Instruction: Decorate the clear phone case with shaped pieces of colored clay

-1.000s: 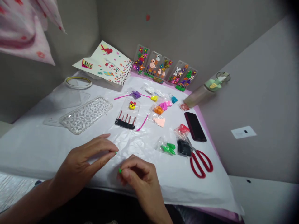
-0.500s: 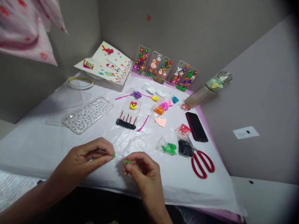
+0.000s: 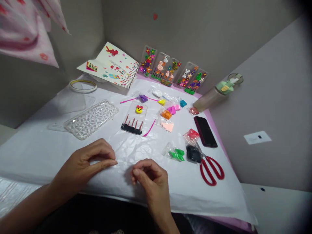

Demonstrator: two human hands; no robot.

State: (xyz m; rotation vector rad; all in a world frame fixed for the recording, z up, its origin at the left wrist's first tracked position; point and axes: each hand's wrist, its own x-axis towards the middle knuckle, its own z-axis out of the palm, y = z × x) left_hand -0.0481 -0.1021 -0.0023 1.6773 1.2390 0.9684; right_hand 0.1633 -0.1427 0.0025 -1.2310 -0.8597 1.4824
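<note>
Clay bit (image 3: pixel 112 159), green and tiny, sits pinched in the left hand (image 3: pixel 84 164) above the surface (image 3: pixel 36 149); right hand (image 3: pixel 149 177) curls narrow, contents unclear. Loosened pinching could drop it.

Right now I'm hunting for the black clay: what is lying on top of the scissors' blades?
A bag of black clay covers the blades of the red-handled scissors, with a red clay bag just beyond. The blade tips are hidden.
</note>
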